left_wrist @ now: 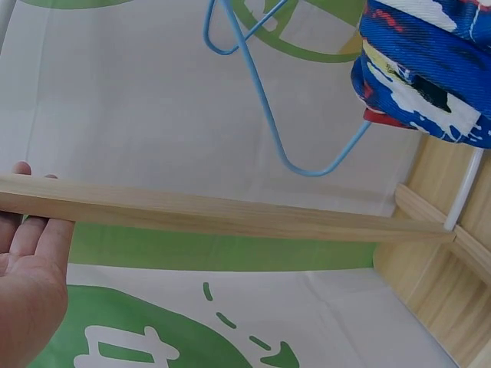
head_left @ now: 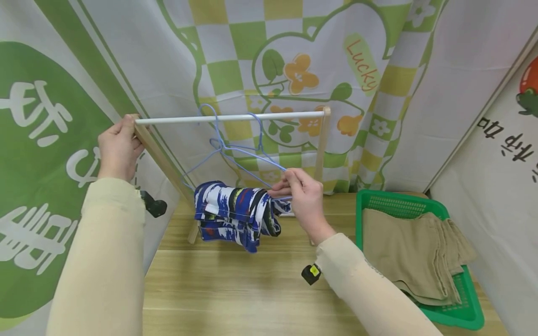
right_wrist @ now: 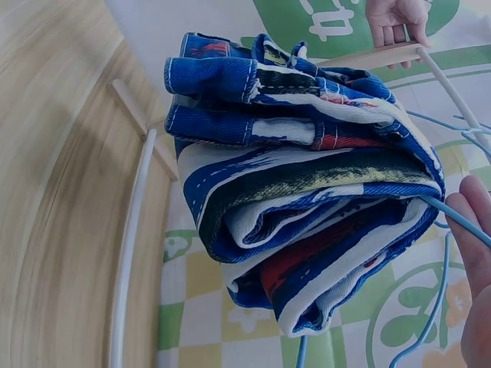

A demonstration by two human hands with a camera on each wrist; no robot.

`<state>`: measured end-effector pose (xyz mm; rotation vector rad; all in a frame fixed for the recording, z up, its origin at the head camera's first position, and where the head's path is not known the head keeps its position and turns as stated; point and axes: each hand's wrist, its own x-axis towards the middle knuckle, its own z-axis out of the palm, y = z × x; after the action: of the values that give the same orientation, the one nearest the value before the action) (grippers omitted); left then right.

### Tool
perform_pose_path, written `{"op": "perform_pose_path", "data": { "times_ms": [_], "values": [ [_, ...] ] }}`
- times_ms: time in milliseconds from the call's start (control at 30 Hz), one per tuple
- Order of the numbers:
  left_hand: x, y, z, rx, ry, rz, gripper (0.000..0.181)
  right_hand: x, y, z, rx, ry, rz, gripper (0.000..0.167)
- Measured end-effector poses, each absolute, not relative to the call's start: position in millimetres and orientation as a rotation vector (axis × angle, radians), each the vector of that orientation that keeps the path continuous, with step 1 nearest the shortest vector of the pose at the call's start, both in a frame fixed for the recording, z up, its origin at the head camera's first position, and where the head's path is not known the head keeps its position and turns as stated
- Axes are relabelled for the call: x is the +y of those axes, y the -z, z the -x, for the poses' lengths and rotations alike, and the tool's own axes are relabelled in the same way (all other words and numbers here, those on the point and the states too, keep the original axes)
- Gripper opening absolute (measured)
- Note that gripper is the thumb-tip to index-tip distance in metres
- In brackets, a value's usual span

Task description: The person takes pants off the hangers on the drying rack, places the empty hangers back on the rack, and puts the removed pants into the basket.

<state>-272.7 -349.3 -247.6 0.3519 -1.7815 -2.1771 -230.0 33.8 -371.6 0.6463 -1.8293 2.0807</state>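
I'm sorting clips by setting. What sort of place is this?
Probably a small curtained-off booth: printed curtains hang close behind a wooden table, which holds a small clothes rack and a green basket of folded beige cloth.

"Over to the right?"

"Green plastic basket (head_left: 395, 203) on the wood-grain tabletop (head_left: 252, 298), folded khaki cloth (head_left: 403, 249) inside and spilling over the right rim. Possibly trousers, but hard to tell."

"Behind?"

"White curtain (head_left: 323, 58), checked green and yellow, printed with orange flowers (head_left: 300, 73) and 'Lucky' (head_left: 362, 64)."

"Either side?"

"Left, green-and-white backdrop (head_left: 42, 149) with big white characters (head_left: 38, 233); right, white backdrop (head_left: 496, 196), red fruit (head_left: 530, 77) at the edge."
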Motion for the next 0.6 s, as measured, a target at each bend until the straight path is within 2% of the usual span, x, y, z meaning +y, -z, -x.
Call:
{"op": "perform_pose_path", "data": {
  "times_ms": [600],
  "values": [
    [-345, 246, 276, -1.815, 2.133, -0.395, 0.056, 45, 369, 224, -1.772, -2.078, -0.679, 0.033]
  ]
}}
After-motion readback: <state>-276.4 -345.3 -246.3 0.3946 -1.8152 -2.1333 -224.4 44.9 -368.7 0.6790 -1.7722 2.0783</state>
